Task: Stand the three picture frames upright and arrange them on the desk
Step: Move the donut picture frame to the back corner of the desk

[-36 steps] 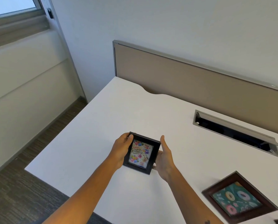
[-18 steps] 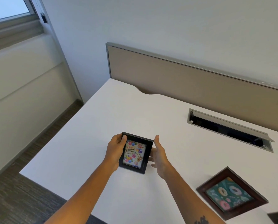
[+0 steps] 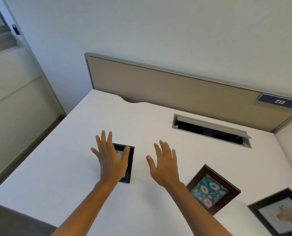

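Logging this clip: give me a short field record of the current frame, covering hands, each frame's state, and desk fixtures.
left hand: open, fingers spread, in front of the black frame, holding nothing
right hand: open, empty, above bare desk
black frame: partly hidden by left hand; upright or flat unclear
brown donut frame: flat, face up, rotated
dark frame: flat, at right edge, cut off
desk: white
cable tray: lid open
number plate: reads 212

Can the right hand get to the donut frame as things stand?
Probably yes. The right hand is open and empty, and the donut frame lies flat just to its right with only bare desk between them. The third frame sits farther right, out of the way.
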